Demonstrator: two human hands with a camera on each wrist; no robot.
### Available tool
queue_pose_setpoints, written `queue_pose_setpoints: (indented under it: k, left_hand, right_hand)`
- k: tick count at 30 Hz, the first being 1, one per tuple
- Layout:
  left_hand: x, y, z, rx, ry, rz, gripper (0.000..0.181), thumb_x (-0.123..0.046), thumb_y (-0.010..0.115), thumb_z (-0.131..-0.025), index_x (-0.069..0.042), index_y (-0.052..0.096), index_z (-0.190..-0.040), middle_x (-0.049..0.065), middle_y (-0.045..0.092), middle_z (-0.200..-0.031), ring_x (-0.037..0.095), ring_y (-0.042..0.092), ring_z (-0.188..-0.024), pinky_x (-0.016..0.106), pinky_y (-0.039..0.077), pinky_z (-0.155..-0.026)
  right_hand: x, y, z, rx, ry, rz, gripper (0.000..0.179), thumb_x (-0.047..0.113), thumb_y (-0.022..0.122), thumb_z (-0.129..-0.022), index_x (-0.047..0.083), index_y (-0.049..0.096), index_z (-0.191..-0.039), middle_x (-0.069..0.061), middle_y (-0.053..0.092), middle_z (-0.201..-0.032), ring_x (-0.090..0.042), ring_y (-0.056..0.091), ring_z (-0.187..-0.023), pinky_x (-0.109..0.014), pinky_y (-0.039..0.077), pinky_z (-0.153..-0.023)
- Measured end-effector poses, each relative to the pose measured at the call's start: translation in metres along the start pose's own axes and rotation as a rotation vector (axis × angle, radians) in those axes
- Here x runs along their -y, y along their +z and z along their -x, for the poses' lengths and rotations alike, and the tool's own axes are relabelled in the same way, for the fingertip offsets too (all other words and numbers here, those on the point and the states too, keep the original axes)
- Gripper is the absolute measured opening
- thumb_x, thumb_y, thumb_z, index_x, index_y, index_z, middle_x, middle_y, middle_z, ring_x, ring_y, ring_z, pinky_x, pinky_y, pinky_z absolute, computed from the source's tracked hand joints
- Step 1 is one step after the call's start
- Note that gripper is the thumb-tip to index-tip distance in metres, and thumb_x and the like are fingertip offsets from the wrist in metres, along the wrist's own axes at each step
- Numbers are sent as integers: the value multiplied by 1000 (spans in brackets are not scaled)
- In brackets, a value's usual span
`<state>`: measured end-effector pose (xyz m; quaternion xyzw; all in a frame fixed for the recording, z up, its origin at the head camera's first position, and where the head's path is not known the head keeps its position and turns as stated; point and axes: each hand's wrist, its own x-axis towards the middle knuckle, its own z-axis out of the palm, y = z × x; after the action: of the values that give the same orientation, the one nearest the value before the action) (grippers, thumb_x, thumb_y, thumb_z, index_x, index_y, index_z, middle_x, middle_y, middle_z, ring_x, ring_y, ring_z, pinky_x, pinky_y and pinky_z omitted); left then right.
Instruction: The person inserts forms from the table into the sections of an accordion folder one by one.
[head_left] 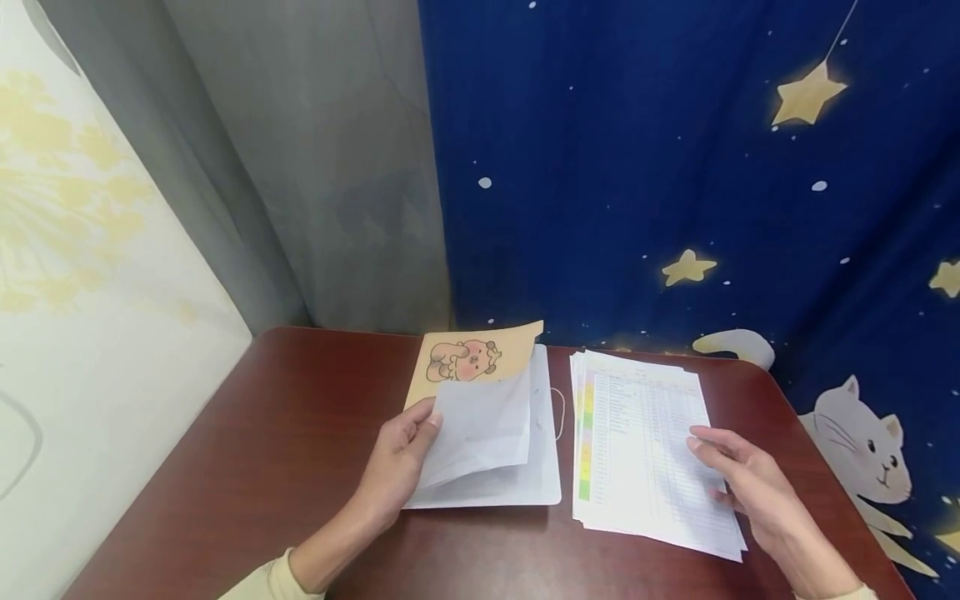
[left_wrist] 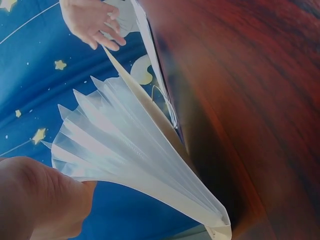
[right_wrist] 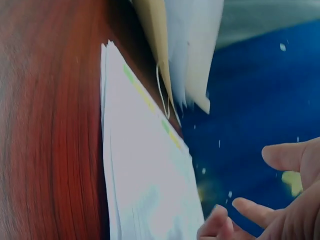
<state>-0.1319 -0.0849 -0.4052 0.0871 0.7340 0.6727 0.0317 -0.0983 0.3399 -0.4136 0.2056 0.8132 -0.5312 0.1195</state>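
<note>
So here's where I'm at: the expanding folder (head_left: 495, 433) lies flat on the table (head_left: 247, 467), and everything else sits relative to it. My left hand (head_left: 401, 462) is at the folder's near-left corner, fingers and thumb pinching up a bunch of the translucent dividers (left_wrist: 125, 150) so the pockets fan open. The cartoon flap (head_left: 472, 358) is folded back on the folder's far side, towards the starry curtain. Just to the right of the folder, nearly touching it, is the stack of printed sheets (head_left: 645, 450), and my right hand (head_left: 750, 483) hovers over the stack's far-right edge, fingers loose and spread, gripping nothing. From the wrist camera I honestly can't tell if my fingertips actually touch the top sheet.

Stuff that could go sideways, I reckon:
- The dividers are slick. If my pinch slackens, the fan snaps shut and I lose my pocket.
- The stack is already a bit skewed, so dragging one sheet with a loose hand could pull several along or shove the lot towards the table's edge.
- The elastic loop (head_left: 558, 412) lies between the folder and the stack, and a sheet's corner could snag on it.
</note>
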Motion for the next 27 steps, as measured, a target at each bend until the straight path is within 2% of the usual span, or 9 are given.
queue_pose_setpoints:
  k: [3, 8, 13, 16, 19, 22, 27]
  left_hand:
    - [0, 0, -1, -1, 1, 2, 28, -24, 47, -102, -18, 60, -125, 3, 70, -116, 16, 65, -106, 23, 51, -89]
    - [0, -1, -1, 1, -8, 9, 28, -24, 46, -102, -18, 60, -125, 3, 69, -116, 16, 65, -106, 23, 51, -89]
    - [-1, -2, -1, 9, -7, 1, 27, -23, 46, -102, -19, 60, -125, 3, 70, -116, 16, 65, -104, 24, 52, -88]
    - [-2, -3, -2, 2, -4, 1, 27, -24, 47, -102, -19, 61, -124, 3, 70, -115, 16, 65, -103, 24, 52, -87]
    - [-1, -4, -2, 2, -5, 9, 28, -26, 47, -102, -19, 61, -125, 3, 70, -115, 16, 66, -104, 24, 53, -87]
    - [0, -4, -2, 19, -5, 22, 28, -26, 47, -102, -18, 60, -126, 4, 69, -117, 17, 65, -105, 25, 52, -89]
    - [2, -2, -3, 30, 2, 28, 28, -25, 47, -102, -19, 60, -126, 3, 69, -117, 17, 64, -106, 24, 52, -90]
  right_hand:
    - [-8, -10, -10, -12, 34, 37, 87, 63, 54, -88, 11, 24, -152, -21, 22, -156, -39, 30, -130, -38, 46, -80]
    - [-22, -20, -18, -85, 14, 182, 91, 65, 52, -88, 6, 23, -151, -27, 32, -150, -35, 48, -114, -33, 50, -68]
    - [-32, -28, -23, -154, -19, 296, 90, 65, 54, -86, 4, 30, -147, -28, 44, -141, -24, 56, -92, -31, 47, -60]
    - [-35, -31, -28, -165, -19, 343, 87, 68, 57, -83, 3, 39, -140, -24, 57, -124, -20, 55, -82, -31, 44, -58]
    - [-36, -35, -33, -165, -4, 396, 85, 72, 58, -79, 2, 50, -128, -16, 61, -103, -20, 52, -78, -31, 41, -56]
    - [-39, -37, -36, -157, -2, 462, 84, 74, 58, -77, 0, 56, -117, -11, 59, -91, -22, 52, -78, -30, 39, -56]
    - [-42, -37, -39, -177, -25, 562, 80, 75, 58, -77, 1, 59, -107, -15, 62, -97, -27, 54, -86, -30, 38, -61]
